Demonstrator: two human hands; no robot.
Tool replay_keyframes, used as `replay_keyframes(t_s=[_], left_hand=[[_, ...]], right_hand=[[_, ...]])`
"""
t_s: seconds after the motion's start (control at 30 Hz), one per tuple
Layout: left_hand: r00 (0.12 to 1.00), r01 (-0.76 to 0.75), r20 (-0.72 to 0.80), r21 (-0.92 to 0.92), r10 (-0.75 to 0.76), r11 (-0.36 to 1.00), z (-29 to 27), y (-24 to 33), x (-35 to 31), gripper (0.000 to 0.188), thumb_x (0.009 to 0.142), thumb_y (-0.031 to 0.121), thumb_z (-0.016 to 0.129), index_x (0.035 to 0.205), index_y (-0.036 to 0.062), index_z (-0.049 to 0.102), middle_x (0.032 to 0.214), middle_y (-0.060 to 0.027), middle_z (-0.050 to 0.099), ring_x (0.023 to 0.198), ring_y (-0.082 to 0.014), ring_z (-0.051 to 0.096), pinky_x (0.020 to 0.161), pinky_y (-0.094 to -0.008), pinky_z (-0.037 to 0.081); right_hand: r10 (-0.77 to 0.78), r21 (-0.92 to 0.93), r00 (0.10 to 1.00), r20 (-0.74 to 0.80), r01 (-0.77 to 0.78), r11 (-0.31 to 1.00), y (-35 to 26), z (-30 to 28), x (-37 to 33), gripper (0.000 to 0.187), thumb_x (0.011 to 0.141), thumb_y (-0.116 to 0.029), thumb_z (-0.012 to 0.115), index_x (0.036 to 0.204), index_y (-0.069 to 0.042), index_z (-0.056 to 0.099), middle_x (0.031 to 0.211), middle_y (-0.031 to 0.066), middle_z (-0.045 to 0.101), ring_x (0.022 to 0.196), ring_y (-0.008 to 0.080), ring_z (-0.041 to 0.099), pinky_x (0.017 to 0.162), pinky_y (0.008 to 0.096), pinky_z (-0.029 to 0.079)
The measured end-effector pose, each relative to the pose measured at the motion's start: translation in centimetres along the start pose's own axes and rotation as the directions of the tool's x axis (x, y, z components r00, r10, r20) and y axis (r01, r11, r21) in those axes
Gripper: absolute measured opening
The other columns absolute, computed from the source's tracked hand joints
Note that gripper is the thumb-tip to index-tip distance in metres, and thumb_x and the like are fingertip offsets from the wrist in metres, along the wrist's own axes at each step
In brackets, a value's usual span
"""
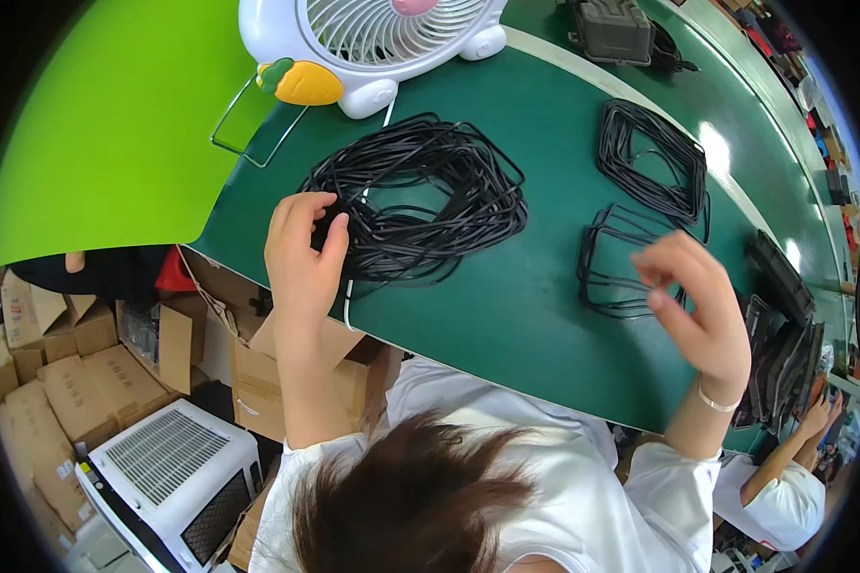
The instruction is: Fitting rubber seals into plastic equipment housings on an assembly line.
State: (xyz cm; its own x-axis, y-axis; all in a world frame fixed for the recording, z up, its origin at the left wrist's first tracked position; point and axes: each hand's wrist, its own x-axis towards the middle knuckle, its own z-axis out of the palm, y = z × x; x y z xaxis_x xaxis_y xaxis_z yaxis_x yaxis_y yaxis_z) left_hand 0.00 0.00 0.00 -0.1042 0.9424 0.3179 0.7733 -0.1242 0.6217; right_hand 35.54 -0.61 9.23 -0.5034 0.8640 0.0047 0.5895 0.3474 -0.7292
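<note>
A large, loose coil of black cable (492, 205) lies on the green table, left of the middle. My left hand (301, 250) is at its left edge, with thumb and fingers bent around some of the strands. Over to the right, my right hand (698, 304) is raised above the table with nothing visible in it. Its fingers are loosely curled, and the thumb is apart from them. Just beside that hand lies a thin rectangular coil of black cable (588, 272), partly hidden by the fingers. Behind it is a thicker rectangular coil of black cable (621, 158).
A white fan (361, 100) with a carrot ornament stands at the back, near a bright green panel (105, 143). Black flat parts (784, 358) are piled at the right. Cardboard boxes (100, 387) and a white appliance (177, 458) are below left. Another person (779, 492) is at far right.
</note>
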Motion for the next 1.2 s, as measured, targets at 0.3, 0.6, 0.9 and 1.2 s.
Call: replay_keyframes(t_s=[0.3, 0.6, 0.9, 1.2], left_hand=[[0.983, -0.174, -0.075, -0.092, 0.167, 0.98, 0.4, 2.3, 2.6, 0.012, 0.074, 0.0, 0.062, 0.085, 0.0024, 0.061, 0.086, -0.0098, 0.059, 0.078, -0.0249, 0.057, 0.069, -0.0322, 0.046], [0.993, -0.116, -0.034, -0.164, 0.112, 0.98, -0.7, 2.7, 3.4, 0.009, 0.076, -0.001, 0.059, 0.085, 0.0006, 0.061, 0.084, -0.01, 0.06, 0.076, -0.0236, 0.057, 0.067, -0.0305, 0.045], [0.99, -0.135, 0.014, -0.201, 0.141, 0.97, -0.2, 2.9, 3.8, 0.009, 0.076, -0.002, 0.059, 0.085, 0.0, 0.061, 0.083, -0.0103, 0.061, 0.076, -0.0239, 0.057, 0.068, -0.0307, 0.045], [0.962, -0.255, 0.039, -0.219, 0.269, 0.942, 1.4, 3.7, 3.8, 0.015, 0.074, -0.002, 0.06, 0.089, -0.0004, 0.061, 0.087, -0.0114, 0.062, 0.078, -0.0269, 0.057, 0.071, -0.0332, 0.046]], right_hand=[[-0.081, -0.235, 0.99, -0.118, 0.052, 0.971, 3.2, 6.7, 13.7, 0.029, 0.081, -0.002, 0.054, 0.11, -0.002, 0.053, 0.095, 0.0119, 0.052, 0.087, 0.0245, 0.055, 0.074, 0.0325, 0.047], [-0.234, -0.45, 0.97, -0.065, 0.181, 0.874, 4.6, 8.8, 18.3, 0.029, 0.075, -0.004, 0.057, 0.104, -0.006, 0.059, 0.092, 0.0144, 0.053, 0.083, 0.0299, 0.053, 0.079, 0.0362, 0.046], [-0.228, -0.092, 0.967, -0.113, 0.219, 0.971, 4.2, 8.9, 17.5, 0.024, 0.075, 0.003, 0.056, 0.097, -0.003, 0.06, 0.089, 0.0102, 0.051, 0.083, 0.0269, 0.052, 0.075, 0.0342, 0.045], [-0.06, -0.035, 0.978, -0.2, 0.054, 0.998, 3.1, 7.4, 16.9, 0.006, 0.074, -0.003, 0.055, 0.079, 0.001, 0.054, 0.069, 0.016, 0.054, 0.065, 0.0307, 0.055, 0.061, 0.036, 0.045]])
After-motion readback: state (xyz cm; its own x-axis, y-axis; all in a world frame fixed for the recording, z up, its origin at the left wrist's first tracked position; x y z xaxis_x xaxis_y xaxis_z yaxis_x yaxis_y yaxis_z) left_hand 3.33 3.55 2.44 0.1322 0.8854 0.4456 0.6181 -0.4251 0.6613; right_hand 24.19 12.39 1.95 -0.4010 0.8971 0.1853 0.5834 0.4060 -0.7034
